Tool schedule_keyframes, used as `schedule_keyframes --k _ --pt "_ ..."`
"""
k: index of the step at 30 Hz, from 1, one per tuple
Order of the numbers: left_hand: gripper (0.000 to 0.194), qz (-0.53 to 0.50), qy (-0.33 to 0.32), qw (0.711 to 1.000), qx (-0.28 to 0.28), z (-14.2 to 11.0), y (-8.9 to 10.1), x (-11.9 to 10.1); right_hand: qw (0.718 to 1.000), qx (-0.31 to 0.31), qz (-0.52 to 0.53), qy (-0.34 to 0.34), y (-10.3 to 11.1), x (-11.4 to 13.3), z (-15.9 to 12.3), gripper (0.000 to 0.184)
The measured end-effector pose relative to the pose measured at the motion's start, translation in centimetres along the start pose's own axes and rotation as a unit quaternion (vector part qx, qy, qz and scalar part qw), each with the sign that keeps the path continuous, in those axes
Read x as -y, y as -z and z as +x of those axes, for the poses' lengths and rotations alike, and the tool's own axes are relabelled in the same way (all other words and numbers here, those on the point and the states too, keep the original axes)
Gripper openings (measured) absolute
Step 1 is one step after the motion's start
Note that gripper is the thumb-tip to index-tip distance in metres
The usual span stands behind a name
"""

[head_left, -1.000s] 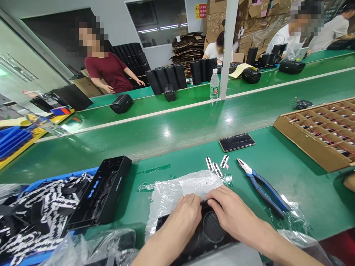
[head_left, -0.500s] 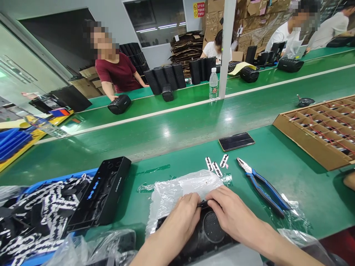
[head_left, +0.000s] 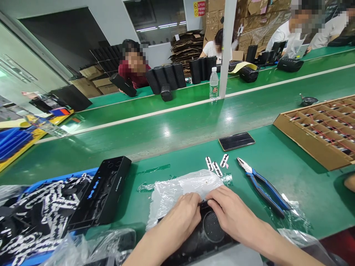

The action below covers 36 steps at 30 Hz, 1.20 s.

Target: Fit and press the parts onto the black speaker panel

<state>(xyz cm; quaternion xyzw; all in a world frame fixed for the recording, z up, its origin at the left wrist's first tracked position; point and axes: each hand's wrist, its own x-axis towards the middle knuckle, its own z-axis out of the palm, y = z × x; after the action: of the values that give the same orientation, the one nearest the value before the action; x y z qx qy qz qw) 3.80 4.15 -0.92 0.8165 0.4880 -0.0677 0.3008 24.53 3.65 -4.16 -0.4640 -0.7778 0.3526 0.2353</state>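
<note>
Assembly hall, green table (head_left: 291, 173) beside a green conveyor (head_left: 180, 129). A black speaker (head_left: 206, 231) lies at the near table edge, grille up, partly on a plastic bag (head_left: 180, 188) — the bag likely serves to keep the housing off the bare table. Left hand (head_left: 181, 216) and right hand (head_left: 234, 216) meet at the speaker's far edge: fingertips of both pinch a small dark part there, thumbs pressing toward each other. Both hands are clenched on that part; what it is cannot be told. The two-sided grip steadies the speaker while force is applied at one spot.

Just beyond the bag lie three small patterned labels (head_left: 216, 164). To their right, blue-handled pliers (head_left: 262, 184), within reach of the right hand. A phone (head_left: 236, 141) lies farther back, face up. A second black housing (head_left: 101, 194) leans on a blue bin (head_left: 55, 181) of patterned straps at left. A cardboard tray (head_left: 302, 138) of wired parts sits at right. Other persons work across the conveyor.
</note>
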Motion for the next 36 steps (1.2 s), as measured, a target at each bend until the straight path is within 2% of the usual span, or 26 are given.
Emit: schedule_keyframes --k 2,5,11,17,24,27,36 --pt "0.01 -0.006 0.003 1.0 -0.01 0.26 -0.25 0.23 1.0 -0.001 -0.002 0.002 -0.05 -0.07 -0.08 0.023" --pt "0.01 0.001 -0.003 1.0 -0.018 0.33 -0.42 0.27 1.0 0.001 -0.003 0.006 -0.07 -0.07 -0.17 0.022" --pt "0.027 0.08 -0.041 0.996 0.0 0.28 -0.36 -0.09 1.0 0.004 -0.005 0.006 -0.07 0.05 -0.09 0.022" --pt "0.033 0.133 -0.065 0.989 0.005 0.19 -0.56 0.16 1.0 0.005 -0.007 0.008 -0.06 0.19 -0.02 0.022" --pt "0.021 0.03 -0.048 0.998 -0.013 -0.23 -0.05 0.46 1.0 0.004 -0.019 0.02 -0.25 -0.1 -0.3 0.023" --pt "0.022 -0.011 -0.042 0.999 -0.018 -0.28 -0.14 0.74 0.999 0.002 -0.021 0.024 -0.39 -0.25 -0.36 0.024" --pt "0.012 -0.066 -0.018 0.997 -0.044 0.03 -0.97 0.64 0.998 -0.027 -0.028 0.045 -0.33 -0.2 -0.36 0.022"
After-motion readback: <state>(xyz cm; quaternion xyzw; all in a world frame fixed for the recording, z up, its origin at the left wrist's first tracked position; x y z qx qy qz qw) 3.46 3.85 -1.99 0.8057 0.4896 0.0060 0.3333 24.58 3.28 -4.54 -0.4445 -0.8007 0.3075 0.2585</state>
